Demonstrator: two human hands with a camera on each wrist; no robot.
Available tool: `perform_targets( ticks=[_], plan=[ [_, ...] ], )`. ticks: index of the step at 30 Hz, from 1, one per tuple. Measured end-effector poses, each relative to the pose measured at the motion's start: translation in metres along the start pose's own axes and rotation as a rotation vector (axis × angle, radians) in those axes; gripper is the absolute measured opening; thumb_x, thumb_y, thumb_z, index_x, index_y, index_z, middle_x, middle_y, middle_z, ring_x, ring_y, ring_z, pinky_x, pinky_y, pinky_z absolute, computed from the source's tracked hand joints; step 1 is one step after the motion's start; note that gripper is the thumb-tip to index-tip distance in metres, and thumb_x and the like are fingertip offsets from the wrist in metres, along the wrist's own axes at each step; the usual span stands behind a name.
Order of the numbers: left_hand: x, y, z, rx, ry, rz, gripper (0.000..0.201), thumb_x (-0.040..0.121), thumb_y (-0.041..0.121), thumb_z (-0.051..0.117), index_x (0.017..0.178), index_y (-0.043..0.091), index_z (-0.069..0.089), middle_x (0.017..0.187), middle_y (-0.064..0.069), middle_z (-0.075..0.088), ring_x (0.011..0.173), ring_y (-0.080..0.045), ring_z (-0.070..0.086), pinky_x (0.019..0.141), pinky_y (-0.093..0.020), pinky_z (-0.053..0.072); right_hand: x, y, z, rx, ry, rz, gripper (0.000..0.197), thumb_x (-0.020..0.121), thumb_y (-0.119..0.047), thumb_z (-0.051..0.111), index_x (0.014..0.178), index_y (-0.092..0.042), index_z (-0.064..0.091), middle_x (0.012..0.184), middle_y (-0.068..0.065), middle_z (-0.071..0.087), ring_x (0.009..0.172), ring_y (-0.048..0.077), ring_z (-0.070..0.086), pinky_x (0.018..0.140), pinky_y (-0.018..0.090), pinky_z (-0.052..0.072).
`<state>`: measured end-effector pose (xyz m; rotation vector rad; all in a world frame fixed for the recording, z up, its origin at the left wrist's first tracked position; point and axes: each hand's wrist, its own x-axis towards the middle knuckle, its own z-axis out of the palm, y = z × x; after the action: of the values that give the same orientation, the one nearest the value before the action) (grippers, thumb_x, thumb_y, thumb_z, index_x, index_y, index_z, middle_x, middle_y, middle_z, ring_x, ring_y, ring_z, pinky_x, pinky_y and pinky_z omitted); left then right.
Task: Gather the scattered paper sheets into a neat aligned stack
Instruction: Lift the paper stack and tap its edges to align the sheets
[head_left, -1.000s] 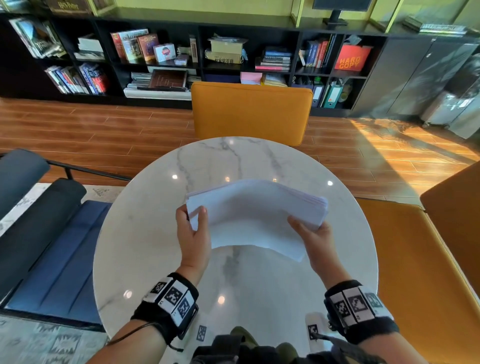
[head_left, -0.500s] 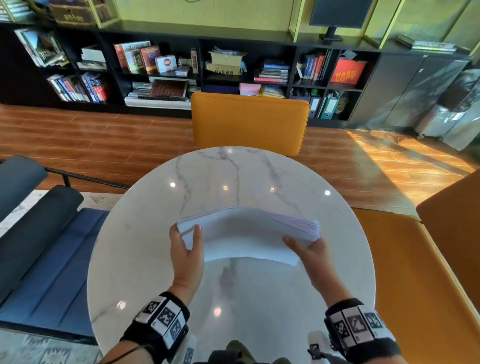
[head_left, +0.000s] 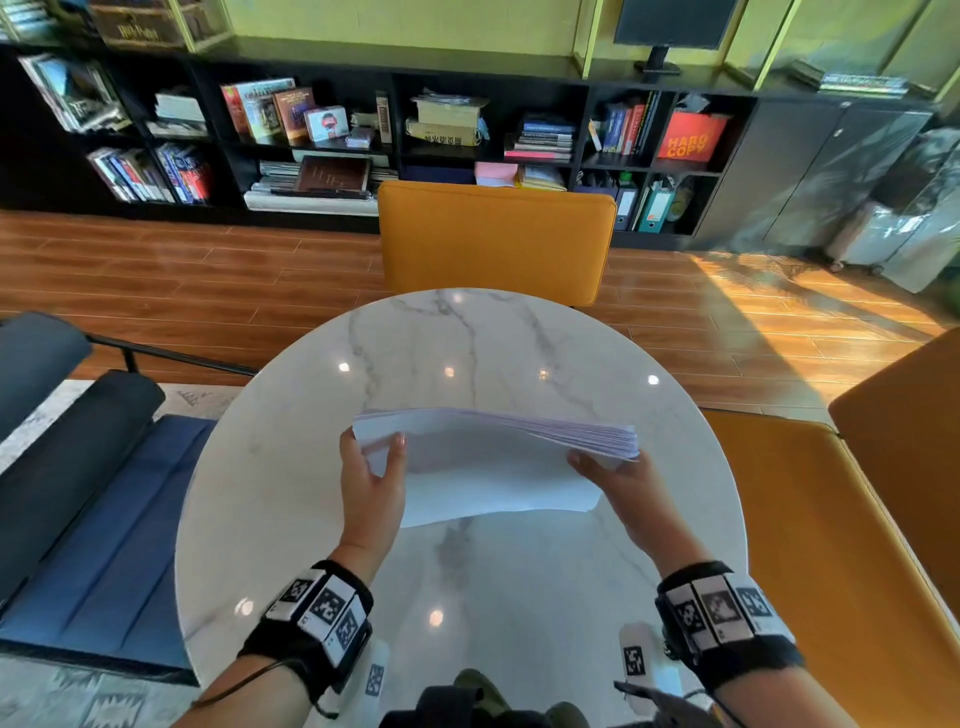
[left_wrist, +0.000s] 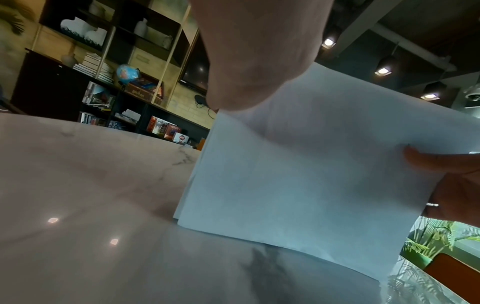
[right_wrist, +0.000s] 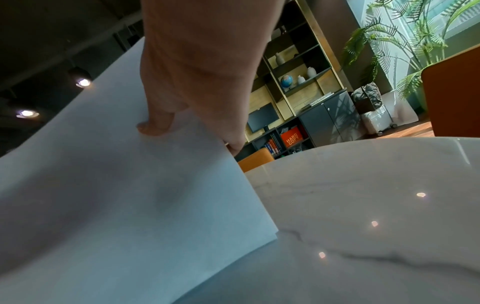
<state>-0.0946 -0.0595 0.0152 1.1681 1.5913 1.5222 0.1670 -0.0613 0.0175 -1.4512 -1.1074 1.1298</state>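
Note:
A stack of white paper sheets (head_left: 488, 467) stands nearly on edge on the round marble table (head_left: 457, 338), its lower edge touching the tabletop. My left hand (head_left: 371, 467) grips the stack's left end, thumb on the near face. My right hand (head_left: 605, 470) grips the right end, thumb on the near face. The upper edges of the sheets fan slightly at the top right. In the left wrist view the paper stack (left_wrist: 311, 174) meets the table along its bottom edge. In the right wrist view my thumb (right_wrist: 155, 123) presses the paper stack (right_wrist: 116, 195).
An orange chair (head_left: 496, 239) stands behind the table; an orange bench (head_left: 831, 545) runs along its right. A blue cushioned seat (head_left: 104, 519) sits to the left. Black bookshelves (head_left: 363, 135) line the far wall. No loose sheets show on the marble.
Both hands have tipped the stack from a lifted, sagging hold to upright, lowering its bottom edge onto the table. The head view has tilted up a little.

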Motion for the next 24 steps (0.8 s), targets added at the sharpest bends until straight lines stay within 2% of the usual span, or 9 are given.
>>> perform_targets(
  ticks=[3, 6, 8, 11, 14, 17, 19, 21, 24],
  plan=[
    [-0.001, -0.003, -0.001, -0.002, -0.019, -0.010, 0.025, 0.091, 0.024, 0.053, 0.112, 0.012, 0.043, 0.106, -0.005, 0.058, 0.101, -0.023, 0.057, 0.096, -0.042, 0.045, 0.004, 0.005, 0.004, -0.029, 0.030, 0.047, 0.024, 0.076, -0.020, 0.075, 0.098, -0.014, 0.070, 0.100, 0.010, 0.074, 0.101, 0.027, 0.068, 0.100, 0.051, 0.048],
    [0.000, -0.004, -0.004, -0.010, -0.012, -0.017, 0.038, 0.086, 0.031, 0.049, 0.114, 0.005, 0.043, 0.102, -0.002, 0.058, 0.099, -0.025, 0.058, 0.092, -0.040, 0.047, 0.006, 0.004, 0.004, 0.044, 0.030, 0.058, 0.028, 0.078, -0.014, 0.073, 0.105, -0.010, 0.067, 0.101, 0.010, 0.073, 0.100, 0.026, 0.068, 0.099, 0.046, 0.049],
    [-0.001, -0.009, -0.006, 0.003, -0.047, -0.061, 0.027, 0.091, 0.027, 0.050, 0.112, 0.011, 0.043, 0.102, -0.001, 0.059, 0.103, -0.029, 0.059, 0.094, -0.048, 0.048, 0.005, 0.008, 0.003, 0.029, 0.016, 0.084, 0.035, 0.076, -0.016, 0.075, 0.109, -0.009, 0.065, 0.105, 0.011, 0.073, 0.102, 0.025, 0.068, 0.099, 0.044, 0.049],
    [0.000, -0.018, -0.010, 0.054, -0.107, -0.122, 0.015, 0.096, 0.019, 0.049, 0.110, 0.016, 0.044, 0.101, 0.005, 0.061, 0.106, -0.029, 0.060, 0.097, -0.052, 0.047, 0.006, 0.017, 0.003, -0.011, -0.007, 0.127, 0.023, 0.077, -0.016, 0.074, 0.100, -0.018, 0.068, 0.104, 0.008, 0.073, 0.103, 0.026, 0.067, 0.101, 0.047, 0.047],
    [0.000, -0.019, -0.011, 0.085, -0.111, -0.122, 0.019, 0.095, 0.018, 0.051, 0.113, 0.016, 0.050, 0.108, -0.005, 0.064, 0.109, -0.028, 0.061, 0.097, -0.048, 0.049, 0.006, 0.018, 0.004, -0.032, -0.022, 0.148, 0.018, 0.079, -0.015, 0.072, 0.094, -0.022, 0.067, 0.101, 0.005, 0.073, 0.101, 0.024, 0.067, 0.100, 0.046, 0.048],
    [0.004, -0.009, -0.008, 0.103, -0.083, -0.111, 0.022, 0.093, 0.015, 0.053, 0.115, 0.011, 0.053, 0.108, -0.008, 0.064, 0.106, -0.028, 0.063, 0.091, -0.040, 0.051, 0.011, 0.016, 0.001, -0.027, -0.061, 0.154, 0.053, 0.075, -0.015, 0.076, 0.123, -0.017, 0.054, 0.117, 0.009, 0.067, 0.112, 0.027, 0.063, 0.096, 0.039, 0.050],
    [0.010, 0.003, -0.004, 0.141, -0.091, -0.079, 0.034, 0.093, 0.017, 0.053, 0.125, 0.005, 0.051, 0.114, -0.009, 0.064, 0.107, -0.025, 0.062, 0.090, -0.034, 0.049, 0.014, 0.013, 0.000, -0.104, 0.005, 0.161, 0.091, 0.072, -0.019, 0.078, 0.145, -0.020, 0.025, 0.129, 0.010, 0.055, 0.116, 0.025, 0.056, 0.097, 0.037, 0.046],
    [0.018, 0.022, -0.001, 0.206, -0.127, 0.015, 0.037, 0.093, 0.015, 0.053, 0.128, 0.003, 0.049, 0.114, -0.004, 0.062, 0.101, -0.016, 0.060, 0.082, -0.021, 0.043, 0.014, 0.001, 0.001, -0.262, 0.155, 0.093, 0.113, 0.068, -0.025, 0.081, 0.150, -0.020, 0.003, 0.139, 0.011, 0.040, 0.126, 0.025, 0.043, 0.103, 0.039, 0.038],
    [0.029, 0.055, 0.003, 0.319, -0.199, 0.205, 0.035, 0.093, 0.012, 0.053, 0.127, 0.003, 0.051, 0.103, 0.004, 0.057, 0.094, -0.009, 0.055, 0.077, -0.011, 0.036, 0.007, -0.028, 0.011, -0.450, 0.224, -0.244, 0.113, 0.065, -0.034, 0.082, 0.150, -0.018, 0.011, 0.148, 0.011, 0.033, 0.137, 0.026, 0.033, 0.110, 0.042, 0.031]
  ],
)
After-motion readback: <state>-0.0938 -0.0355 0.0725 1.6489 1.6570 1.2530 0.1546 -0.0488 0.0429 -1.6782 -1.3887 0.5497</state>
